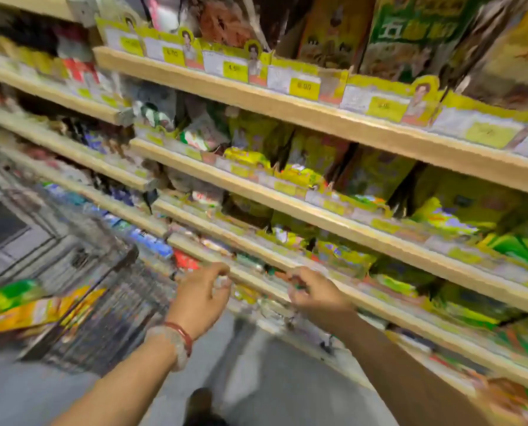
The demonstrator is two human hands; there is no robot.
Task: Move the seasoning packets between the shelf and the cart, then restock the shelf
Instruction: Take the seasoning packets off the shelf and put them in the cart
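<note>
The whole view is smeared by motion. My left hand (204,290) and my right hand (315,292) both reach towards the front edge of a low wooden shelf (256,279) packed with yellow and green seasoning packets (342,256). The fingers of both hands are curled close to the shelf lip. The blur hides whether either hand holds a packet. At the left stands a wire cart (109,305), and yellow, green and orange packets (26,305) lie in it.
Several wooden shelves rise above, with yellow price tags (304,87) along their edges and more packets behind them. Grey floor (256,379) lies below my arms, and a dark shoe (201,404) shows at the bottom. A red and white bracelet sits on my left wrist.
</note>
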